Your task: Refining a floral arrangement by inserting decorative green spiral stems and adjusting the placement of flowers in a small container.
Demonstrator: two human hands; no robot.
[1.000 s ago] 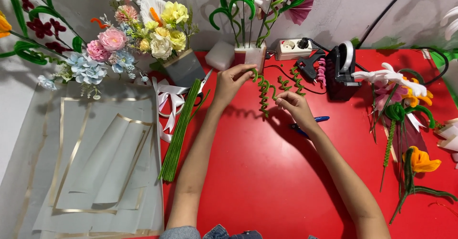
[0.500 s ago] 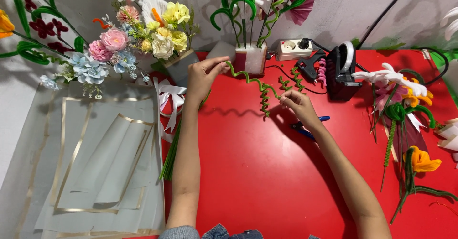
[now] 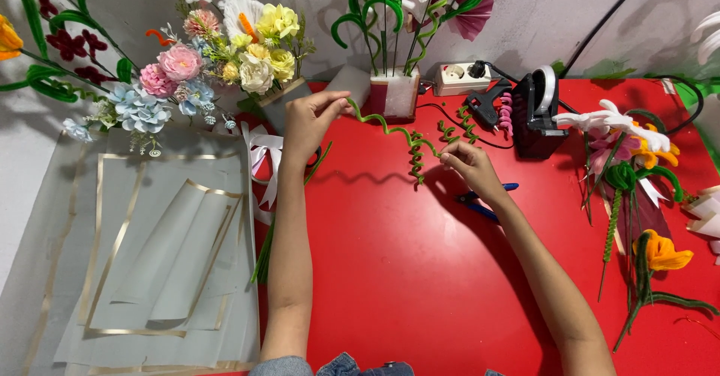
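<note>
A green pipe-cleaner stem (image 3: 390, 130), twisted into loose waves and a tight spiral, stretches above the red table (image 3: 405, 271) between the person's 2 hands. The left hand (image 3: 309, 124) pinches its upper end between thumb and fingertips, near the base of a small white block vase (image 3: 395, 94); the other fingers are curled in, so the hand is nearly closed around that tip. The right hand (image 3: 469, 167) grips the stem's other end with thumb and forefinger closed on it, just beside the hanging spiral part, which dangles down toward the tabletop. A few more short green curled pieces (image 3: 457, 128) lie on the table just beyond the right hand.

Under the right wrist lie blue-handled pliers (image 3: 487, 200), partly hidden by the arm. Behind them sit a black glue gun (image 3: 484, 100), a pink coiled pipe cleaner (image 3: 505, 113) and a white power strip (image 3: 461, 78) with a plug in it. A black tape dispenser (image 3: 536, 113) stands to the right of these.

The block vase holds tall green hooked stems (image 3: 367, 16). To the left stands a bouquet of handmade flowers (image 3: 225, 53) in pink, blue, yellow and white. A white ribbon bow (image 3: 264, 154) lies beside the left forearm, and a bundle of straight green stems (image 3: 264, 248) runs along the arm's far side. Pale wrapping sheets with gold edging (image 3: 150, 256) cover the left part of the surface. More finished flowers (image 3: 637, 166), white, orange and green, lie at the table's right edge
</note>
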